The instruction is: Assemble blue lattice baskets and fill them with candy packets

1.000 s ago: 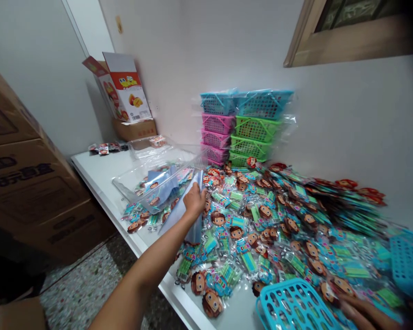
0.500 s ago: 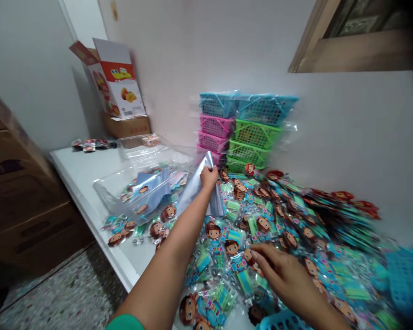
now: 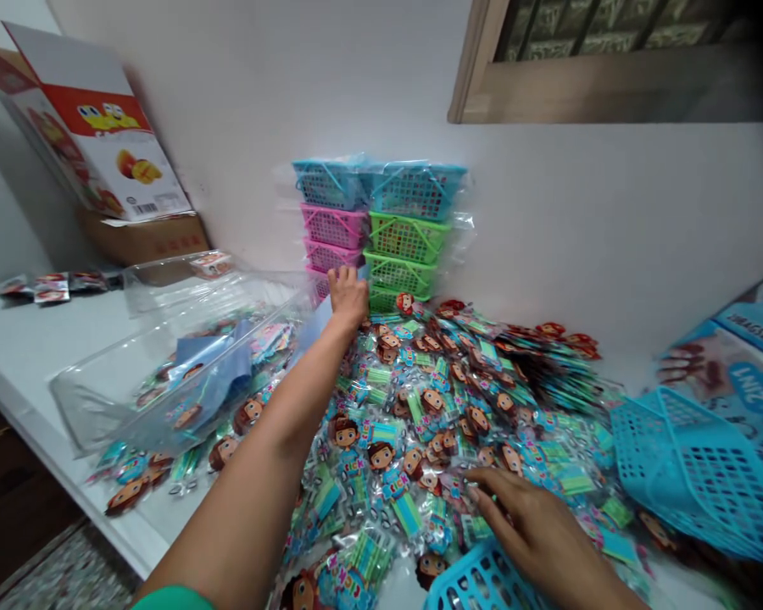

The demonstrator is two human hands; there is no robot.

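My left hand [image 3: 348, 296] reaches far over the pile, its fingers closed around the top of a bluish translucent plastic bag [image 3: 311, 326]. The bag is mostly hidden behind my hand and forearm. Low on the right, my right hand [image 3: 537, 525] hovers at the pile, thumb and forefinger pinched at the edge of a small clear packet [image 3: 456, 489]. Heaped across the table are many such packets [image 3: 381, 457], each with a cartoon child's head and green sticks inside. Partly under my right hand stands a blue plastic basket [image 3: 476, 580].
Wrapped baskets [image 3: 413, 191] in blue, pink and green are stacked against the wall. At left lie a clear plastic tray [image 3: 95, 381] and a printed carton [image 3: 111, 144] on a brown box [image 3: 171, 241]. Another blue basket [image 3: 693, 466] stands at right beside a printed bag [image 3: 750, 373].
The view has swung right, bringing the right-hand basket and printed bag into sight. My left hand has moved the plastic bag farther back, towards the stacked baskets. My right hand stays low over the packets.
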